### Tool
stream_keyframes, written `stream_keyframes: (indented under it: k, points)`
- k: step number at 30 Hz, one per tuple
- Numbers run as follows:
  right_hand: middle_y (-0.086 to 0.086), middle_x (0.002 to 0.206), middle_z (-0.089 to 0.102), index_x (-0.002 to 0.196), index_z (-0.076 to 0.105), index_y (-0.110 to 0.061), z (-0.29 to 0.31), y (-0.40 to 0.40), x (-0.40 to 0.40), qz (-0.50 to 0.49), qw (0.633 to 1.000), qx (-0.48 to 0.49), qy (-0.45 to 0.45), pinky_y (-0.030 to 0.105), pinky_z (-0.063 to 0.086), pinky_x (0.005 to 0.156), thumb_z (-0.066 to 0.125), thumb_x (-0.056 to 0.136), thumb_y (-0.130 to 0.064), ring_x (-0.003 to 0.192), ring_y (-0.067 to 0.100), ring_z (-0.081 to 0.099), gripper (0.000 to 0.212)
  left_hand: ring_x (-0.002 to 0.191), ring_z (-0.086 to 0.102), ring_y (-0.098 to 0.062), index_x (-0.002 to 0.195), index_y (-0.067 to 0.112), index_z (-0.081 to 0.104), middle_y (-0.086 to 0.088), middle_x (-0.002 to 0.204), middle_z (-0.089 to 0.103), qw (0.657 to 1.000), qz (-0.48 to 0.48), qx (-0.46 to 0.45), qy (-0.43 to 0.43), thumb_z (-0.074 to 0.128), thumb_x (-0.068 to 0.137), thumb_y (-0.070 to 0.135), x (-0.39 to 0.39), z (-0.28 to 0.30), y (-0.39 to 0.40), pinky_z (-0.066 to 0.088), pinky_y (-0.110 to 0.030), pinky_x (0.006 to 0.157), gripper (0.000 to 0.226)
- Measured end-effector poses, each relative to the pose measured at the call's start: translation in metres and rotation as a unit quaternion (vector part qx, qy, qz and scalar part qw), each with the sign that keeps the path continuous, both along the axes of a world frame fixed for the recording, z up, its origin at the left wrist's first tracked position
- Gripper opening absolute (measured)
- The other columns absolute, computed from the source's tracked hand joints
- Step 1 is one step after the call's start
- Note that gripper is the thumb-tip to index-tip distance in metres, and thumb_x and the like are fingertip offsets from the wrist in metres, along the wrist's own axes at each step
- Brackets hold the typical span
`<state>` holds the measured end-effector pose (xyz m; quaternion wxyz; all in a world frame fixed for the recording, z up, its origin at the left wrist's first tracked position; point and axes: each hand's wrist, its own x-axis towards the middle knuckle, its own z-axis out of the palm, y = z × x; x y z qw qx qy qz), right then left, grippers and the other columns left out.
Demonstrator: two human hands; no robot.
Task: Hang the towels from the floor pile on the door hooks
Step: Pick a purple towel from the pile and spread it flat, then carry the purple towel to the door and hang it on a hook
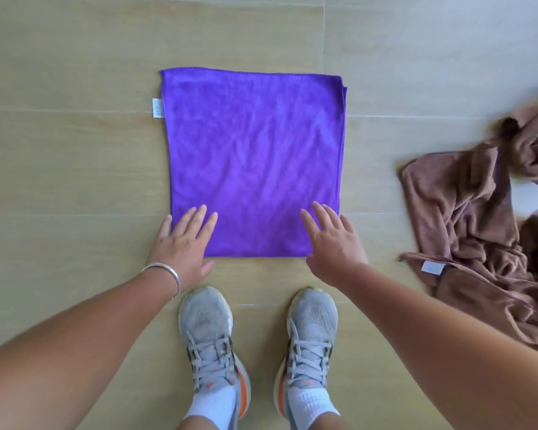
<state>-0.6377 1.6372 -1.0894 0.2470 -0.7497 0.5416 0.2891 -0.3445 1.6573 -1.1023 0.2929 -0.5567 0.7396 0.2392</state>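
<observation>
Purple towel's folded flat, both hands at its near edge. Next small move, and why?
Probably pinch the purple towel's near corners and lift it. The left hand and right hand lie open at that edge, gripping nothing, and it must leave the floor to be hung.

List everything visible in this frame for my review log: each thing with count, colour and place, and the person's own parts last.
purple towel: 1, purple, folded flat into a square on the floor, centre, in front of the feet
white tag: 1, white, on the purple towel's left edge near the far corner
brown towel: at least 1, brown, crumpled on the floor at right; whether it is one or more cannot be told
floor: 1, beige wood-look tiles, under everything
shoes: 2, grey with orange heels, bottom centre
socks: 2, white
bracelet: 1, silver, left wrist
left hand: 1, fingers straight, on the purple towel's near left corner
right hand: 1, fingers spread, at the near right corner
</observation>
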Motion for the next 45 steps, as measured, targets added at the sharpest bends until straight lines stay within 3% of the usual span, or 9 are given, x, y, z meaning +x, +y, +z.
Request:
stream_keyframes:
  k: [6,9,13,19,26,30,35,39,45]
  points:
    - [0.012,0.159,-0.016,0.152,-0.010,-0.012,-0.037,0.019,-0.002,0.069,0.997,-0.008,0.019,0.045,0.011,0.118,0.036,0.087,-0.020,0.147,0.028,-0.010,0.081,0.149,-0.006,-0.020,0.154,0.017,0.000,-0.006,0.161,-0.012,1.000,-0.018,-0.002,0.013,0.055,0.082,0.030,0.016,-0.029,0.016,0.014,-0.040,0.118,0.092]
    - [0.016,0.159,-0.016,0.151,-0.010,-0.008,-0.045,0.029,-0.001,0.066,0.997,-0.031,0.022,0.047,0.013,0.117,0.022,0.090,-0.016,0.147,0.032,-0.009,0.070,0.149,0.004,-0.024,0.154,0.013,0.007,-0.010,0.162,-0.003,0.998,-0.039,-0.050,0.010,0.045,0.091,0.020,0.016,-0.034,0.023,0.020,-0.042,0.115,0.074]
    - [0.013,0.161,-0.007,0.153,-0.003,-0.011,-0.044,0.027,-0.001,0.064,0.997,-0.040,0.019,0.044,0.014,0.118,0.015,0.092,-0.017,0.148,0.029,-0.001,0.064,0.143,0.030,-0.026,0.148,0.008,0.034,-0.011,0.157,0.025,0.992,-0.024,-0.104,0.064,0.042,0.087,0.004,0.016,-0.033,0.021,0.036,-0.044,0.107,0.062]
    - [0.008,0.159,0.016,0.152,0.016,-0.013,0.011,0.001,-0.020,0.077,0.996,-0.030,0.020,0.039,0.013,0.117,0.024,0.097,-0.022,0.147,0.024,0.012,0.056,0.147,0.017,-0.013,0.154,0.017,0.018,0.000,0.161,0.014,0.999,-0.008,-0.037,0.020,0.035,0.095,0.014,0.035,0.014,0.001,0.011,-0.034,0.118,0.061]
    - [0.001,0.144,0.043,0.141,0.039,-0.017,0.142,-0.060,-0.018,0.101,0.993,-0.055,-0.027,0.035,0.023,0.113,0.040,0.097,-0.020,0.140,0.021,0.029,0.044,0.144,0.025,-0.013,0.153,0.016,0.022,0.000,0.158,0.025,0.997,0.006,-0.066,0.038,0.035,0.095,0.010,0.057,0.146,-0.062,0.012,-0.031,0.118,0.060]
    - [-0.008,0.129,0.053,0.122,0.052,-0.025,0.239,-0.111,-0.010,0.110,0.989,-0.084,-0.044,0.029,0.025,0.111,0.031,0.095,-0.020,0.138,0.017,0.031,0.035,0.138,0.035,-0.012,0.148,0.022,0.034,0.005,0.151,0.039,0.996,0.007,-0.084,0.038,0.040,0.095,0.015,0.069,0.241,-0.111,0.015,-0.030,0.116,0.054]
    - [-0.012,0.128,0.057,0.118,0.057,-0.027,0.373,-0.169,0.001,0.075,0.989,-0.117,-0.060,0.026,0.021,0.112,0.040,0.088,-0.015,0.142,0.012,0.027,0.038,0.121,0.050,-0.011,0.122,0.030,0.058,0.011,0.122,0.061,0.991,0.017,-0.130,0.015,0.040,0.091,0.026,0.075,0.379,-0.173,0.024,-0.029,0.111,0.036]
    - [-0.012,0.119,0.063,0.110,0.062,-0.027,0.485,-0.198,0.010,0.050,0.982,-0.166,-0.069,0.025,0.024,0.110,0.040,0.089,-0.018,0.138,0.011,0.034,0.032,0.106,0.058,-0.017,0.101,0.024,0.062,0.007,0.106,0.067,0.981,0.044,-0.187,0.003,0.040,0.090,0.026,0.074,0.501,-0.203,0.030,-0.027,0.104,0.025]
    - [-0.010,0.117,0.064,0.108,0.061,-0.026,0.637,-0.229,0.013,0.041,0.966,-0.226,-0.114,0.026,0.028,0.106,0.039,0.094,-0.019,0.136,0.013,0.037,0.027,0.110,0.056,-0.015,0.107,0.028,0.057,0.009,0.107,0.064,0.973,0.025,-0.229,-0.025,0.040,0.085,0.007,0.086,0.663,-0.223,0.030,-0.022,0.101,0.034]
